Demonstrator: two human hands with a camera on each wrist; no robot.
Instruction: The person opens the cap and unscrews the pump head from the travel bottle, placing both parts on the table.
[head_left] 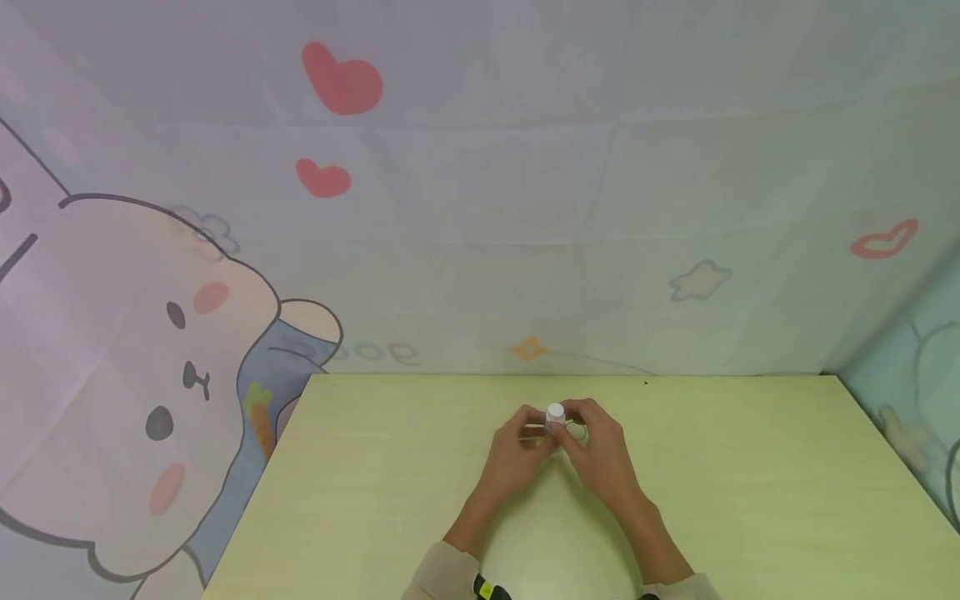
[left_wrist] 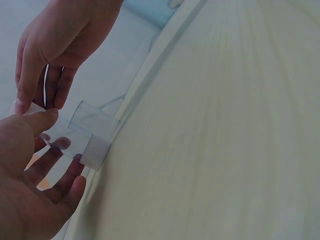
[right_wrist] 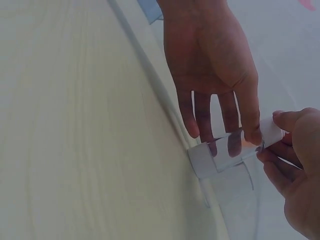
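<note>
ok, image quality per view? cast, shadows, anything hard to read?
Head: yellow-green cast on the pale wood-grain table, white cylindrical cap tiny; left wrist: dim, bluish, clear plastic container low-contrast; right wrist: also dim, hazy, soft shadow on the table near the container.

Creased pale backdrop [head_left: 487, 200] with red hearts [head_left: 345, 83] and cartoon animal [head_left: 112, 358] behind yellow-green table [head_left: 765, 475].

Your left forearm [head_left: 474, 514] and right forearm [head_left: 649, 533] slanted inward, with your left hand [head_left: 513, 450] and right hand [head_left: 606, 448] close together in front of you. The left hand's fingers [left_wrist: 46, 160] were spread and curved in a grip, its thumb [left_wrist: 40, 121] opposite them. Your right thumb [head_left: 570, 444] and forefinger [head_left: 583, 407] curved toward each other, pinching.
</note>
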